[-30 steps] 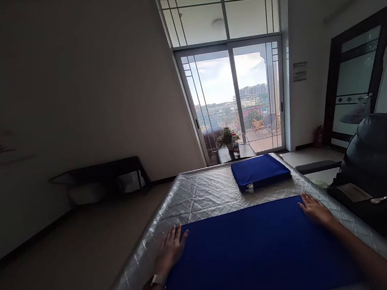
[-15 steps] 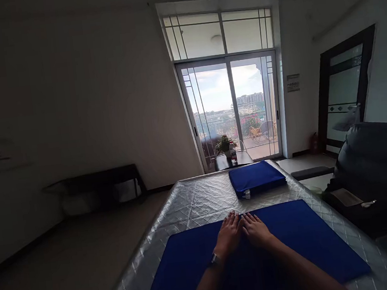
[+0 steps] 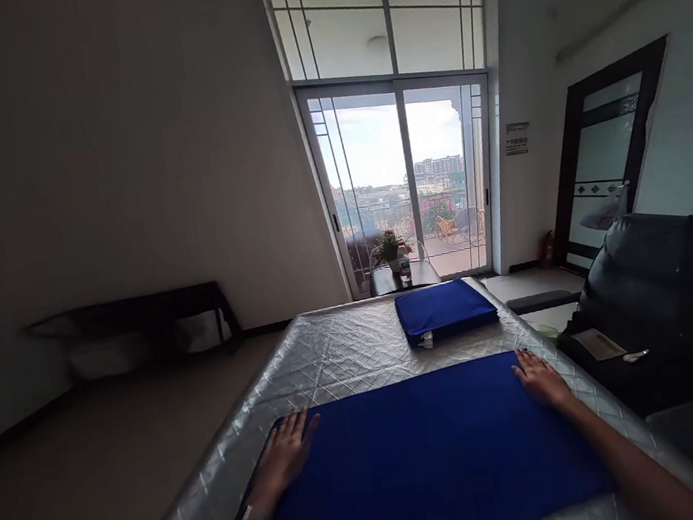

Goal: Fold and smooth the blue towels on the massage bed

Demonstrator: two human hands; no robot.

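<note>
A blue cloth [image 3: 424, 451] lies spread flat on a table with a silver quilted cover [image 3: 350, 351]. My left hand [image 3: 286, 450] rests flat on the cloth's far left corner, fingers stretched out and thumb apart. On the far right corner lies my right hand [image 3: 541, 380], palm down with its fingers extended. Neither hand grips anything. Beyond the spread cloth sits a folded blue cloth stack [image 3: 445, 307], with a small white tag at its near edge.
A small dark table [image 3: 380, 281] with a potted plant [image 3: 390, 247] and a bottle [image 3: 404, 263] stands past the far edge. To the right is a black leather sofa [image 3: 669, 290] holding a paper [image 3: 599, 344]. A low dark bench [image 3: 146, 316] stands along the left wall.
My hands have slid apart from the middle of the cloth's far edge, the left to the left corner and the right to the right corner. The view has shifted slightly.
</note>
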